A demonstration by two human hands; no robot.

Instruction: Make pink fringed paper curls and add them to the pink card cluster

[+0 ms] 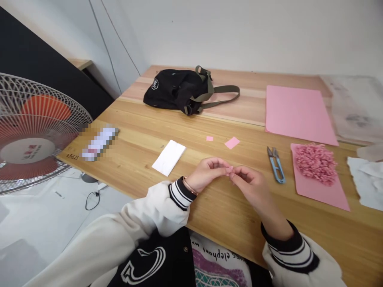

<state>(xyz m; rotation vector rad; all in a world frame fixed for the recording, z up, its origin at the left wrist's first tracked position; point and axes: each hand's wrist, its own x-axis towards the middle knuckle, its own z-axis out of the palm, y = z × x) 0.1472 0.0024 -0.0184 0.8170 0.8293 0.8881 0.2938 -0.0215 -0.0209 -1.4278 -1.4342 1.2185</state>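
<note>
Wooden surface: the surface (134, 127) spreads out on all sides of the snips (277, 165), which serve as landmark here.
Fan: the fan (27, 150) stands far left of the snips, beyond the surface's left edge.
Bag: the black bag (176, 91), with olive straps, lies farther back than the snips and to their left.
Big pink sheet: the sheet (299, 113) lies flat, behind the snips and to their right.
Small pink sheet: the paper (321, 195) lies just right of the snips, with a heap of crinkled pink pieces (315, 163) on it.
Left hand: the left hand (209, 171), left of the snips, has thumb and forefinger closed on the pink scrap (230, 170).
Right hand: the right hand (251, 183), nearer the snips, pinches that scrap too, other fingers loosely curled.
White folded paper: the paper lies well left of the snips (169, 158).
Pink slips: two slips (232, 142), apart, lie left of the snips and slightly farther back.
Pink scrap: between both hands' fingertips, left of the snips.
</note>
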